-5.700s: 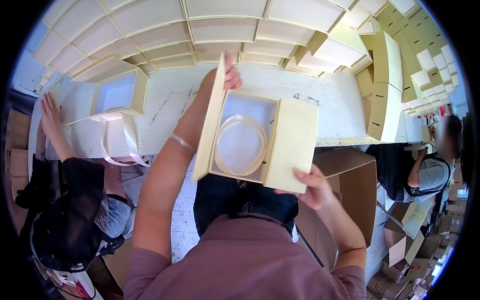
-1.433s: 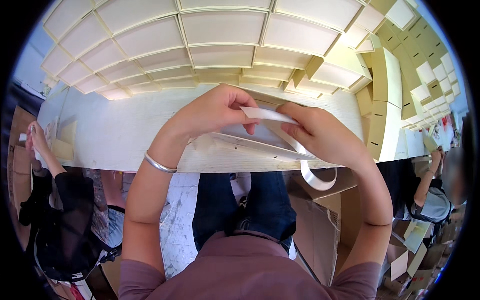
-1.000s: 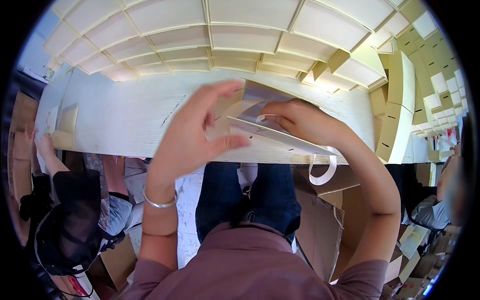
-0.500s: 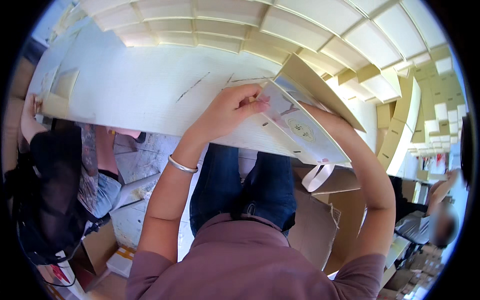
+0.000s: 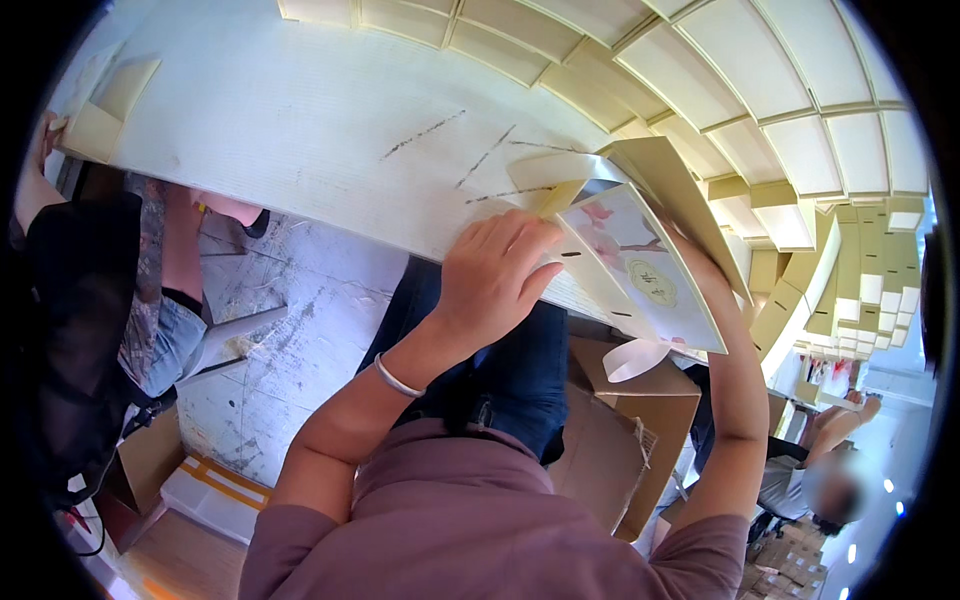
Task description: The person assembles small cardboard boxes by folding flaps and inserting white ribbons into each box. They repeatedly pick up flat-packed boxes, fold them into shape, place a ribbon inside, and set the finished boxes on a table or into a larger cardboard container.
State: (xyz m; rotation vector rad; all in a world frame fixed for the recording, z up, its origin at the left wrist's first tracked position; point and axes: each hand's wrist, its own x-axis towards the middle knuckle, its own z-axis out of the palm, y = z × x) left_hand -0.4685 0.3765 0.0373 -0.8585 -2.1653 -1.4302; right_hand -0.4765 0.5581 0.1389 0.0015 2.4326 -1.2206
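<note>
A pale cream gift box [image 5: 615, 285] stands tilted at the table's near edge, its blossom-printed panel [image 5: 640, 260] facing me and a plain flap [image 5: 690, 200] raised behind. Dark slots show in its side. My left hand [image 5: 500, 270] rests its fingers against the box's left side near the upper corner, the thumb stretched apart. My right hand [image 5: 698, 268] reaches in between the printed panel and the flap; its fingers are hidden there. White ribbon [image 5: 635, 360] hangs from the lower corner, and another white ribbon [image 5: 558, 168] loops out at the far corner.
Rows of cream boxes [image 5: 700, 60] fill the far and right side of the white table [image 5: 300, 120]. Below stands an open brown carton [image 5: 640, 410] beside my legs. Co-workers sit at left [image 5: 85, 290] and far right [image 5: 800, 490]; the left one's hand touches a cream box piece [image 5: 110, 110].
My left hand has let go of its pinch on the box edge and lies lower along the side. White ribbon now shows at the far corner. The whole view has turned.
</note>
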